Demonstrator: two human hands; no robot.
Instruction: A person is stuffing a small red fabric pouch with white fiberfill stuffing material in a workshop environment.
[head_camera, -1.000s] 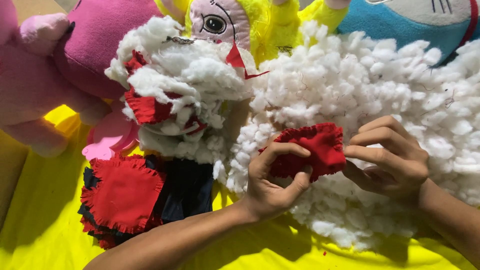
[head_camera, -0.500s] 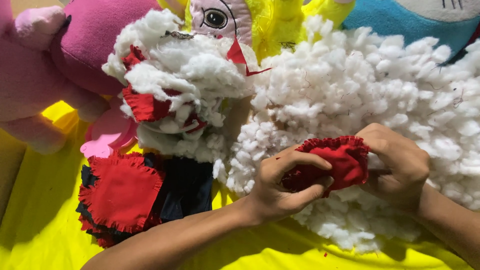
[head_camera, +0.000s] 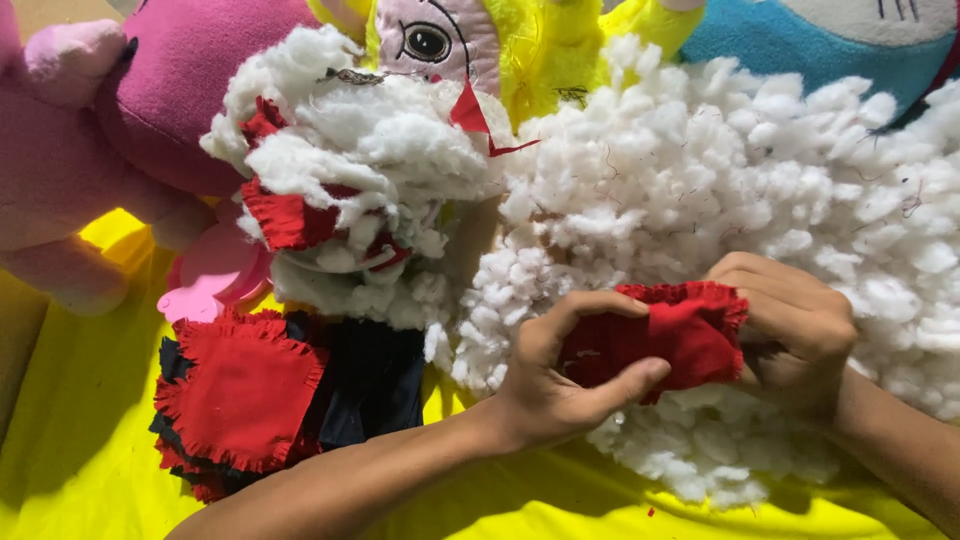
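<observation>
We have a single head-worn view, looking steeply down from close above the bright yellow cloth surface (head_camera: 80, 460); plush toys line the frame's top edge.

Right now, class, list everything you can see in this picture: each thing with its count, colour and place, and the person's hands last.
stuffing heap: one, white, centre to right
smaller stuffing clump: one, white with red scraps, left of centre
cloth squares: a stack, red on dark blue, lower left
pink plush toy: one, top left
yellow plush toy: one, top centre
blue plush toy: one, top right
yellow sheet: one, underneath
red cloth pouch: one, held in both hands
left hand: gripping pouch
right hand: gripping pouch
</observation>
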